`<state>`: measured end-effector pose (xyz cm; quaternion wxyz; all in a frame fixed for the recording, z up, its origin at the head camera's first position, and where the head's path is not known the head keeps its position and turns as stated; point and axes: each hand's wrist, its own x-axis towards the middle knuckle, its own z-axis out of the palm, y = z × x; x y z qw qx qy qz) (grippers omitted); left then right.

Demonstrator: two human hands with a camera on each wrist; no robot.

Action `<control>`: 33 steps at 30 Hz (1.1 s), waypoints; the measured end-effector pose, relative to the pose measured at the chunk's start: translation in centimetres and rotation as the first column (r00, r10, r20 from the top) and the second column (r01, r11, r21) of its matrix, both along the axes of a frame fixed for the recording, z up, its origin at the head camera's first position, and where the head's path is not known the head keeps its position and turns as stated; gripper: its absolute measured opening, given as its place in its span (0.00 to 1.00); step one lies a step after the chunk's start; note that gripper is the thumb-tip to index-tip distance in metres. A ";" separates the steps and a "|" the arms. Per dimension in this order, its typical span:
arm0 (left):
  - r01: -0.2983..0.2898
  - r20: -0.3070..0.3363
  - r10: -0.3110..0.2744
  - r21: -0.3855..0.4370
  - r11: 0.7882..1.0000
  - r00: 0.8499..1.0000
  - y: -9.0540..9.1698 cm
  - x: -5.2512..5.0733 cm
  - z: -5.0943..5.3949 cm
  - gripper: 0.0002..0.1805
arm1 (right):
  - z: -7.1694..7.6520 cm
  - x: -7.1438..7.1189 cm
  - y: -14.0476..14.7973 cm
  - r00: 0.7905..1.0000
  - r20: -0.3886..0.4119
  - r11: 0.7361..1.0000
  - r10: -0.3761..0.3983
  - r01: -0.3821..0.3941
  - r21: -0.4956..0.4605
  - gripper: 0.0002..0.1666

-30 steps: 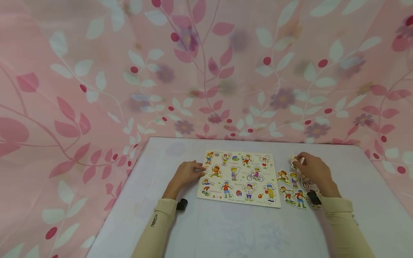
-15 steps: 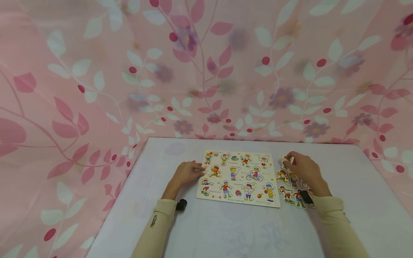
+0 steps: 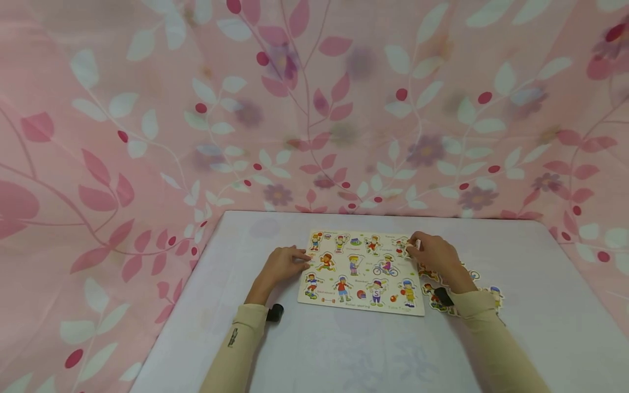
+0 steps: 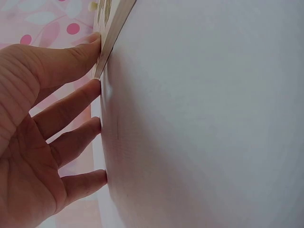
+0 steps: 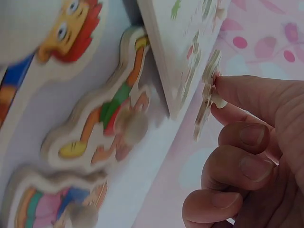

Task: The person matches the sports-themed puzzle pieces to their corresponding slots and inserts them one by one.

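Observation:
A wooden puzzle board [image 3: 339,284] printed with children playing sports lies flat on the table. My left hand [image 3: 285,267] rests at its left edge; in the left wrist view the thumb touches the board's edge [image 4: 116,31] and the other fingertips touch the tabletop. My right hand [image 3: 434,256] is over the board's upper right corner, by the tennis figure. Between thumb and index finger it pinches a small cut-out puzzle piece [image 5: 205,107] by its knob [image 5: 218,100]. That piece is seen edge-on, so its picture is hidden.
Several loose puzzle pieces lie right of the board, partly under my right forearm, among them a runner piece [image 5: 114,107] with a round knob and another piece [image 3: 495,296] by the sleeve. A white cloth covers the table [image 3: 344,355]. Behind hangs a pink floral curtain [image 3: 314,109].
My right hand has moved left with the pinched puzzle piece, from beside the board to its upper right corner. My left hand has stayed at the board's left edge.

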<state>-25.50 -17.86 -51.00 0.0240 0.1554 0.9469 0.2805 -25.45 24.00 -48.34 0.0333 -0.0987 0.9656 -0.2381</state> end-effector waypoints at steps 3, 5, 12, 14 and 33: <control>0.007 -0.009 -0.007 0.004 1.000 1.000 -0.1 -0.1 0.0 0.11 | -0.1 -0.4 -0.8 1.000 0.006 1.000 0.000 0.000 0.007 0.13; 0.011 -0.010 -0.011 0.006 1.000 1.000 -0.1 -0.1 0.0 0.11 | -0.2 -0.6 -1.1 1.000 -0.006 1.000 0.006 -0.006 0.014 0.13; 0.001 -0.003 -0.001 0.002 1.000 1.000 -0.1 -0.1 -0.1 0.11 | -0.7 -1.6 -1.9 1.000 0.007 1.000 0.018 -0.018 0.022 0.12; -0.004 -0.001 0.004 0.003 1.000 1.000 -0.1 -0.2 -0.2 0.11 | -0.9 -1.8 -2.0 1.000 0.017 0.999 0.018 -0.018 0.029 0.11; -0.014 0.005 0.014 0.006 1.000 1.000 -0.2 -0.2 -0.4 0.12 | -0.1 -2.1 -2.7 0.999 0.050 0.994 0.019 -0.024 0.102 0.10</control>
